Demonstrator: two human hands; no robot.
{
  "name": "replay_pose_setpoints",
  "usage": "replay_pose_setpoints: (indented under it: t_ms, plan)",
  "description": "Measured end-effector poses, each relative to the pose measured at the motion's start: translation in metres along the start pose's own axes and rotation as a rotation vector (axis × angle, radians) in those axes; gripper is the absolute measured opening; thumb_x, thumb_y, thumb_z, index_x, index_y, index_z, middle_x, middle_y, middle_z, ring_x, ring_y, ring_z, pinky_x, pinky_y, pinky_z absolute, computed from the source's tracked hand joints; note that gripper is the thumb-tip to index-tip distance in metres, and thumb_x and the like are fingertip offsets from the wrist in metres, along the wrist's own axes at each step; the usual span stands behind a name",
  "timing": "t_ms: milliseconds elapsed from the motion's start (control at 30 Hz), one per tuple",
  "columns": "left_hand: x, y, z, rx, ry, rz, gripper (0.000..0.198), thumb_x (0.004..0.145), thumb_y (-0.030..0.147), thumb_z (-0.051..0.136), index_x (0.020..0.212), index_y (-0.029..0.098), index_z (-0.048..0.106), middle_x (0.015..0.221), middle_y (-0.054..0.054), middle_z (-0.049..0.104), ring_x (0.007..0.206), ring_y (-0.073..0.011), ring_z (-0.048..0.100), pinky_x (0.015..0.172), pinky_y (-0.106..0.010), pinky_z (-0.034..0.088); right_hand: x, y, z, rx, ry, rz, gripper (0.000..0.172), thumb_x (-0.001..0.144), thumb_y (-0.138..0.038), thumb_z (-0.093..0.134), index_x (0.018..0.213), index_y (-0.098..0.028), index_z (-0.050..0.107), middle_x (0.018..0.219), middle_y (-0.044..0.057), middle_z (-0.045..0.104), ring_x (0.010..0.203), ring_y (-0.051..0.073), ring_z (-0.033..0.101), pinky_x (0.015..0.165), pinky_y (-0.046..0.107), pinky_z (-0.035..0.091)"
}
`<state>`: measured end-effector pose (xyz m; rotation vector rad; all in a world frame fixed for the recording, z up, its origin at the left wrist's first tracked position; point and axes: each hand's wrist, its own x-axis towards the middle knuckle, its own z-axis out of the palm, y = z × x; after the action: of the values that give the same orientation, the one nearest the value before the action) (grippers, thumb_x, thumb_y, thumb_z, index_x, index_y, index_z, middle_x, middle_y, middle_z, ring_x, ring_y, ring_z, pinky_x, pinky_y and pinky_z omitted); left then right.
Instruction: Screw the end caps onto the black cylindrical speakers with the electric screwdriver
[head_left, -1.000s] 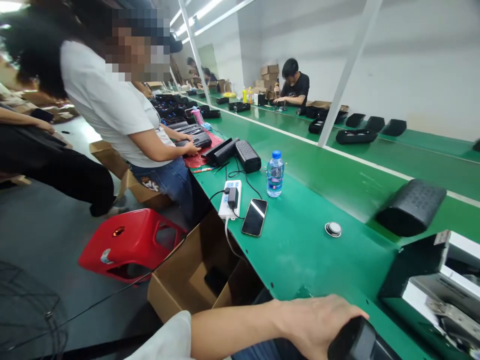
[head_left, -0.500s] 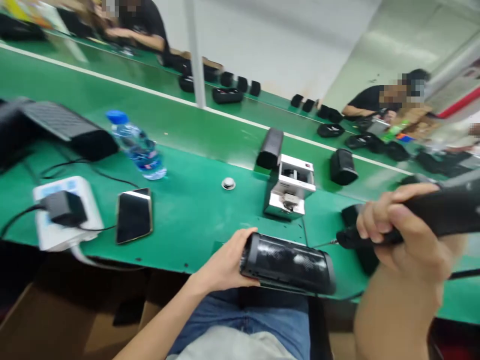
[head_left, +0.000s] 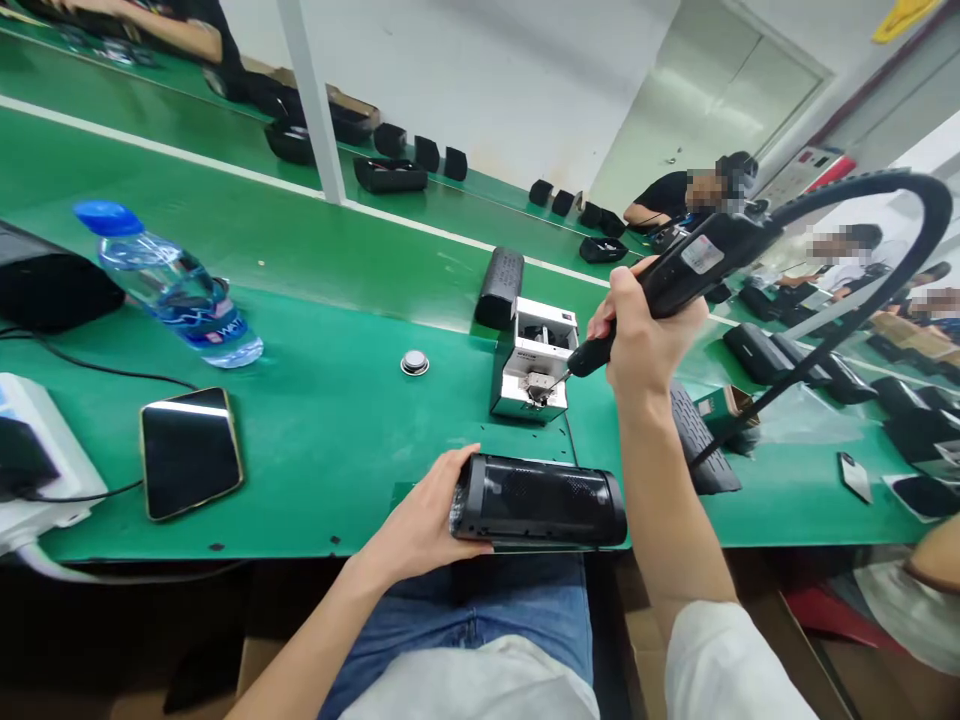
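My left hand [head_left: 429, 515] grips the left end of a black cylindrical speaker [head_left: 551, 502] at the table's front edge. In my right hand [head_left: 649, 325] is a black electric screwdriver [head_left: 686, 265] with a thick cable looping off to the right. Its bit points down and left, with the tip at the front of a white screw feeder [head_left: 536, 355]. Whether a screw sits on the bit is too small to make out. Behind the feeder lies a dark perforated speaker cover [head_left: 501, 288].
Left of the feeder are a small round metal-rimmed part [head_left: 414, 362], a water bottle [head_left: 176, 290], a phone [head_left: 191, 452] and a white power strip [head_left: 45, 470]. Another perforated cover [head_left: 701, 440] lies right of my forearm. Across the green table [head_left: 322, 420], a person [head_left: 664, 195] works near several black speaker parts.
My right hand has swung the screwdriver left, from the right side to the screw feeder. My left hand still holds the speaker. The view has shifted to the right.
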<state>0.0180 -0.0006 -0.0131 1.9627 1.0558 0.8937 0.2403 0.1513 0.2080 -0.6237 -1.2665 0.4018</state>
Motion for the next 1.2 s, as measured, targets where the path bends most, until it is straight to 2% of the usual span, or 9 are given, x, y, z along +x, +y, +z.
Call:
replay_pose_setpoints:
  t_ms: [233,367,567,667,733,867,1067,1200]
  plan:
    - [0.002,0.001,-0.001,-0.007,0.013,0.022,0.124,0.076,0.030,0.104,0.174,0.035,0.028,0.172,-0.016,0.050,0.159,-0.0437,0.055,0.131,-0.063,0.051,0.000,0.001,0.001,-0.007,0.014,0.022,0.040,0.088,-0.045,0.094,0.077,-0.025,0.061,0.053,-0.010,0.047,0.034,0.008,0.045,0.033,0.024,0.041]
    - [0.002,0.001,-0.002,0.008,-0.002,0.019,0.123,0.078,0.029,0.102,0.174,0.036,0.025,0.171,-0.016,0.051,0.158,-0.0429,0.055,0.130,-0.063,0.051,-0.004,-0.007,-0.010,-0.016,-0.020,0.061,0.038,0.089,-0.045,0.092,0.079,-0.026,0.061,0.054,-0.011,0.046,0.035,0.007,0.043,0.034,0.023,0.039]
    - [0.002,0.000,-0.003,0.031,-0.010,0.017,0.116,0.082,0.034,0.098,0.173,0.035,0.025,0.171,-0.017,0.050,0.157,-0.0437,0.056,0.129,-0.064,0.052,-0.005,-0.064,-0.054,-0.039,-0.010,0.086,0.020,0.090,-0.027,0.084,0.085,-0.026,0.066,0.056,-0.009,0.047,0.038,0.010,0.045,0.036,0.025,0.033]
    - [0.003,-0.003,-0.004,0.049,-0.008,0.020,0.109,0.086,0.041,0.095,0.172,0.033,0.028,0.168,-0.017,0.052,0.154,-0.0443,0.058,0.127,-0.065,0.053,-0.007,-0.092,-0.077,-0.123,-0.006,0.082,0.020,0.090,-0.024,0.086,0.087,-0.027,0.067,0.058,-0.008,0.047,0.038,0.011,0.045,0.037,0.027,0.034]
    - [0.003,-0.005,-0.004,0.059,-0.014,0.019,0.107,0.088,0.044,0.093,0.171,0.032,0.029,0.168,-0.018,0.052,0.154,-0.0448,0.058,0.127,-0.066,0.053,-0.009,-0.102,-0.088,-0.163,0.009,0.089,0.018,0.089,-0.024,0.087,0.088,-0.028,0.069,0.058,-0.008,0.047,0.038,0.011,0.044,0.037,0.028,0.034]
    - [0.002,-0.007,-0.004,0.070,-0.022,-0.004,0.105,0.089,0.046,0.091,0.171,0.032,0.028,0.168,-0.017,0.052,0.154,-0.0448,0.059,0.124,-0.065,0.055,-0.015,-0.105,-0.098,-0.171,0.024,0.077,0.017,0.087,-0.027,0.089,0.089,-0.028,0.072,0.056,-0.008,0.046,0.037,0.011,0.043,0.035,0.027,0.033]
    - [0.001,-0.007,-0.003,0.084,-0.015,-0.015,0.104,0.087,0.048,0.091,0.171,0.031,0.030,0.166,-0.017,0.054,0.150,-0.0438,0.062,0.124,-0.064,0.056,-0.017,-0.104,-0.100,-0.121,0.004,0.073,0.016,0.086,-0.020,0.090,0.090,-0.025,0.075,0.057,-0.007,0.050,0.037,0.011,0.044,0.035,0.027,0.034]
    - [0.002,-0.008,-0.005,0.127,0.001,-0.029,0.103,0.086,0.049,0.090,0.170,0.031,0.032,0.166,-0.017,0.055,0.149,-0.0440,0.064,0.123,-0.063,0.058,-0.022,-0.090,-0.104,-0.098,-0.002,0.118,0.018,0.088,-0.023,0.090,0.092,-0.026,0.073,0.057,-0.009,0.052,0.038,0.011,0.046,0.036,0.027,0.038]
